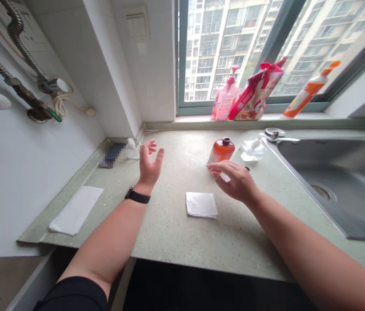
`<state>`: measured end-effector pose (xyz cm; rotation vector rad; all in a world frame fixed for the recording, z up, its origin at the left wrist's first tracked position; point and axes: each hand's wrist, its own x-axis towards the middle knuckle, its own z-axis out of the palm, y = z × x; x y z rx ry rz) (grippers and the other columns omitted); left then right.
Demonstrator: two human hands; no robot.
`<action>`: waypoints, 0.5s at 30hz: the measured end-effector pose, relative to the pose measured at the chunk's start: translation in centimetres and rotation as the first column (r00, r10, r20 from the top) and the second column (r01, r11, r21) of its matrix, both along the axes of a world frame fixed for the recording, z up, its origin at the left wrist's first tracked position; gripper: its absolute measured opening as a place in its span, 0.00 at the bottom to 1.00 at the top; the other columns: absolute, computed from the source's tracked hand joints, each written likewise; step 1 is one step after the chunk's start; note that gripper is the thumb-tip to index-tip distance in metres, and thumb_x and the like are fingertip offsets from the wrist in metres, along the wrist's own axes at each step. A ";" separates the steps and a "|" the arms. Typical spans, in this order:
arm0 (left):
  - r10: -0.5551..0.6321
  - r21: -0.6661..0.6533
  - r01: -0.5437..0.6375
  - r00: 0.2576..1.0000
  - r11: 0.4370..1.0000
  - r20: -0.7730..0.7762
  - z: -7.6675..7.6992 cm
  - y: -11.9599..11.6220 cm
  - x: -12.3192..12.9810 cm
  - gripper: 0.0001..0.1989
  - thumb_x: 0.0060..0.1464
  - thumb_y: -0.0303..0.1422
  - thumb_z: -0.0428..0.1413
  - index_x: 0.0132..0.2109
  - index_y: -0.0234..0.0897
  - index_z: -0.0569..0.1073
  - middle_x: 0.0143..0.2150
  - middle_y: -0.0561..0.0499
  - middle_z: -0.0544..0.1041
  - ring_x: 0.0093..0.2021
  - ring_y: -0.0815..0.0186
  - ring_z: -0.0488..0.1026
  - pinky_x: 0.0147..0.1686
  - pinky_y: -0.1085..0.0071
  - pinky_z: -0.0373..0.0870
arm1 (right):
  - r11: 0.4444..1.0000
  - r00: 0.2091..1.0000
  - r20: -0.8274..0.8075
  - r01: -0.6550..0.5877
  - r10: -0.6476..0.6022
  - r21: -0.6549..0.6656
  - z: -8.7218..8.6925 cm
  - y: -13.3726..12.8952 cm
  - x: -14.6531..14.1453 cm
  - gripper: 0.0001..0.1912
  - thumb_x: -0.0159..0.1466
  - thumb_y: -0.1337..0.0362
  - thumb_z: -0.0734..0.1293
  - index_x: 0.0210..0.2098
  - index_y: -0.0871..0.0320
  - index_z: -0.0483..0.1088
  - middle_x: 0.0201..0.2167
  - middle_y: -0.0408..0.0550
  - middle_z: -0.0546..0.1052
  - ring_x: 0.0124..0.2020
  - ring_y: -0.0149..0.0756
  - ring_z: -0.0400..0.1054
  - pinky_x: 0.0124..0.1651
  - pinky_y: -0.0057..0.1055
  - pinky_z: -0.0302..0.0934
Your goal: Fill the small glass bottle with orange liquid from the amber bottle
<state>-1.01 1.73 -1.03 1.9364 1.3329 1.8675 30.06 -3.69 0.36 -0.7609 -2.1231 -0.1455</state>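
Note:
My left hand point(150, 164) hovers over the back left of the counter, fingers apart and nothing in them, a black watch band point(139, 196) on the wrist. Just behind its fingers is a white tissue point(132, 147). My right hand point(236, 179) is in front of an orange-red bottle point(223, 150), which has a dark neck and no cap on it. Its fingers are stretched out and overlap the bottle's lower part; whether they touch it I cannot tell. A small dark object point(247, 169) peeks out behind that hand. Nearer to me lies a folded white paper towel point(201, 204).
At right is a steel sink point(357, 181), with a clear tissue box point(253, 149) beside it. A pink pump bottle point(225, 101), a red bag point(256, 95) and an orange-white bottle point(307, 95) line the sill. Folded paper point(76, 210) and a blurred phone-like object point(113, 154) lie left.

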 end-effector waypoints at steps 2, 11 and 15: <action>0.156 0.024 -0.157 0.987 0.987 0.024 0.3 1.5 -2.7 0.21 0.68 0.42 0.62 0.61 0.40 0.69 0.57 0.42 0.74 0.54 0.59 0.76 0.59 0.58 0.73 | 0.998 0.996 0.075 -0.042 0.046 -0.056 -0.5 0.1 -0.3 0.11 0.73 0.68 0.65 0.52 0.54 0.76 0.37 0.47 0.84 0.37 0.40 0.79 0.43 0.40 0.74; 0.483 -0.315 -0.463 0.876 0.828 -0.018 -2.6 5.9 -10.3 0.40 0.50 0.37 0.74 0.65 0.37 0.64 0.62 0.36 0.71 0.65 0.49 0.72 0.69 0.53 0.66 | 0.982 0.986 0.160 -0.025 0.056 -0.187 -1.4 0.7 0.2 0.11 0.73 0.67 0.66 0.52 0.54 0.77 0.38 0.47 0.85 0.39 0.41 0.81 0.44 0.41 0.74; 0.461 -0.376 -0.443 0.886 0.814 -0.046 -3.9 6.7 -10.2 0.42 0.49 0.37 0.75 0.65 0.38 0.62 0.64 0.34 0.71 0.66 0.49 0.72 0.71 0.51 0.64 | 0.973 0.981 0.179 -0.036 0.078 -0.229 -1.7 0.6 -0.1 0.10 0.73 0.66 0.66 0.50 0.54 0.79 0.39 0.48 0.85 0.39 0.41 0.80 0.43 0.41 0.74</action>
